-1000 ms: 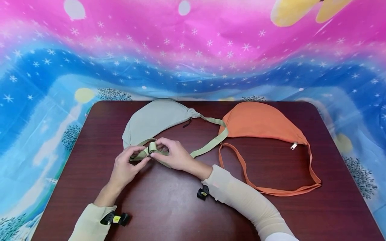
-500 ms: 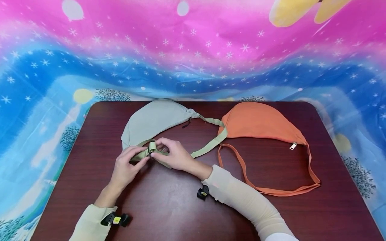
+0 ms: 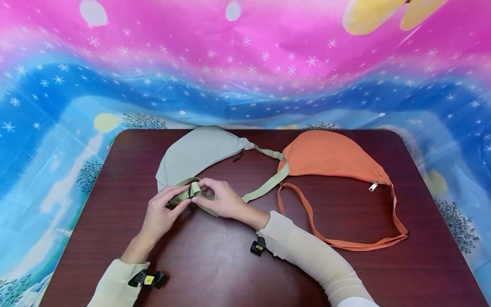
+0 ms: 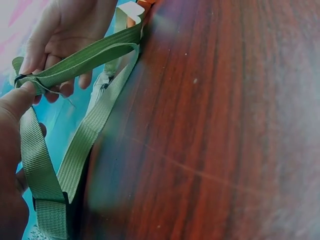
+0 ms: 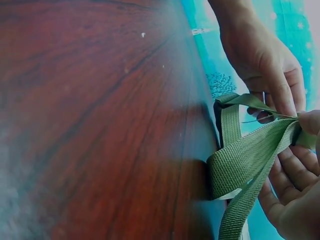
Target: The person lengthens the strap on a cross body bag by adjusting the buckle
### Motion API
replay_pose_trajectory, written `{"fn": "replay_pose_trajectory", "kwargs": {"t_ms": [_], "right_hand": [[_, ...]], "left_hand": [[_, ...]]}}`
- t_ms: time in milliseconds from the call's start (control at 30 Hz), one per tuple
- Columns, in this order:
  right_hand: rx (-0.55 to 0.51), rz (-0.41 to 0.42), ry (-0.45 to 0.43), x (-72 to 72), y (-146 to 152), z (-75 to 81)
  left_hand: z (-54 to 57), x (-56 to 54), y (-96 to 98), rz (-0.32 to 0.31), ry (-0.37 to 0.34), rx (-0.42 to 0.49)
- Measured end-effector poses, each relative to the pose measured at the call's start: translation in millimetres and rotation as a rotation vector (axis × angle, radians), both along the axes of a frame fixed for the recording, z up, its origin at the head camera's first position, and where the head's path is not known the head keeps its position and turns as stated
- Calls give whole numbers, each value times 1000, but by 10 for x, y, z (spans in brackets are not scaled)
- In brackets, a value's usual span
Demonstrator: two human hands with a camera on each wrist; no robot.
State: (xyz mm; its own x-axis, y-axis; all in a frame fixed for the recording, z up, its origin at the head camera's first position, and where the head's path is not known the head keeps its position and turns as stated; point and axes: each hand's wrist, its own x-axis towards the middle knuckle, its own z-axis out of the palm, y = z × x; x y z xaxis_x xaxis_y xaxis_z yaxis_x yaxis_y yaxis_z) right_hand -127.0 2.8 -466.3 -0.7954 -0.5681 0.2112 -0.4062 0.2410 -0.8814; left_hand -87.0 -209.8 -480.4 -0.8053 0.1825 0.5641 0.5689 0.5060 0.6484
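A pale grey-green waist bag (image 3: 195, 153) lies at the back left of the table, its light green webbing strap (image 3: 268, 183) curving round in front. My left hand (image 3: 162, 212) pinches that strap between thumb and fingers at a small dark slider buckle (image 3: 190, 192). Close beside it, my right hand (image 3: 225, 201) pinches a short loop of the webbing standing up from the slider. In the left wrist view a loose thread (image 4: 65, 96) hangs there, and a second black buckle (image 4: 66, 198) sits lower on the strap. Folded webbing (image 5: 235, 165) hangs between the hands in the right wrist view.
An orange waist bag (image 3: 330, 155) lies at the back right, with a silver zip pull (image 3: 374, 186) and its orange strap (image 3: 360, 245) looped toward the front. The dark red wooden table (image 3: 230, 268) stands before a snowflake-patterned cloth (image 3: 245, 64).
The hands keep their grips on the strap. The right fingers and the webbing loop have shifted very slightly to the right and down.
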Motion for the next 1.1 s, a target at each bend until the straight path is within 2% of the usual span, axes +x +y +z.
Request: {"fn": "replay_pose_trajectory", "kwargs": {"t_ms": [167, 267, 400, 667, 867, 1100], "right_hand": [[-14, -3, -10, 3, 2, 7], [-17, -8, -12, 5, 3, 11], [-17, -17, -20, 0, 9, 18], [0, -18, -21, -5, 22, 36], [-8, -14, -33, -4, 26, 34], [-14, -20, -51, -19, 41, 25]], "left_hand": [[-67, 20, -14, 37, -9, -18], [-101, 39, -24, 81, 0, -42], [-100, 49, -32, 106, 9, -60], [-66, 33, -38, 27, 7, -21], [-67, 5, -19, -27, 64, 24], [-89, -28, -29, -17, 147, 67]]}}
